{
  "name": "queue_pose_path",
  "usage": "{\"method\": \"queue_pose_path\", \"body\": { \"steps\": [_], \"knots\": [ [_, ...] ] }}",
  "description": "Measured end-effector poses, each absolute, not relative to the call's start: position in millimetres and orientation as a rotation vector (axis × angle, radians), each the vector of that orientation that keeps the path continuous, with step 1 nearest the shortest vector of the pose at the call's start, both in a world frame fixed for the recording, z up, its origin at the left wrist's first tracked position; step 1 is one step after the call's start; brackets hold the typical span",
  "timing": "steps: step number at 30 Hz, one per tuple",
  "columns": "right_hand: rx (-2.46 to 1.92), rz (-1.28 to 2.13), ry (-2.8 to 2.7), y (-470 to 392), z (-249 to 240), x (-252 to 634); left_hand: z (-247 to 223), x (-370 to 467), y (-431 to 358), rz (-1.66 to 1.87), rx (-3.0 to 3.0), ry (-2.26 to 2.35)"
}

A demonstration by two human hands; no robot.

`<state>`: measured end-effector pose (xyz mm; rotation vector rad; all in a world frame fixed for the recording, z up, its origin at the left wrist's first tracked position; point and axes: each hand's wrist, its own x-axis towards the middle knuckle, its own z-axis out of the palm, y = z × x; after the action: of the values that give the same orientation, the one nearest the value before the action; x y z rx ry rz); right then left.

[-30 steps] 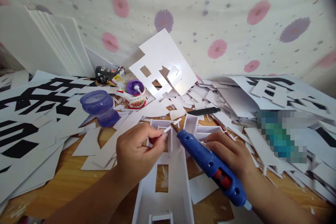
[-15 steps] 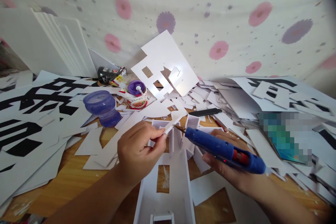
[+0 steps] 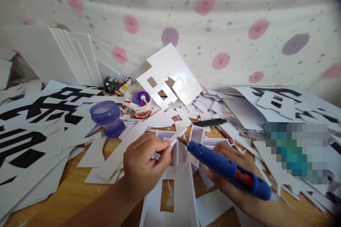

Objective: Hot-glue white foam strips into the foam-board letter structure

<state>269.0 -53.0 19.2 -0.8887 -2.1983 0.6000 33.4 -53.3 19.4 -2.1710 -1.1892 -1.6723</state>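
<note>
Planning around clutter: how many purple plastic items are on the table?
2: a translucent jar left of the red-and-white printed cup, and a round piece in that cup's mouth. Others may be hidden under white scraps.

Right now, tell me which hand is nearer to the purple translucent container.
Left. The left hand, pinching a white strip, is right of the purple translucent container and closer to the camera; the right hand, holding the blue glue gun, is much farther right.
</note>
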Motion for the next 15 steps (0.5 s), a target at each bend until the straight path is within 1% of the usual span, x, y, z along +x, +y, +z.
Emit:
{"method": "queue_pose_path", "body": {
  "steps": [4, 11, 13, 15],
  "knots": [
    [-0.915, 0.653, -2.222, -53.9, 12.7, 273.5, 19.3, 35.2, -54.8, -1.726, -2.170, -1.223],
    [-0.991, 0.492, -2.190, -50.7, 10.1, 275.6, 19.2, 38.5, -55.3, -1.771, -2.133, -1.331],
    [-0.948, 0.480, -2.209, -51.7, 11.7, 272.8, 18.7, 38.8, -55.1, -1.781, -2.132, -1.376],
    [-0.856, 0.375, -2.230, -52.7, 12.1, 269.7, 17.8, 38.8, -54.9, -1.790, -2.140, -1.401]
  ]
}}
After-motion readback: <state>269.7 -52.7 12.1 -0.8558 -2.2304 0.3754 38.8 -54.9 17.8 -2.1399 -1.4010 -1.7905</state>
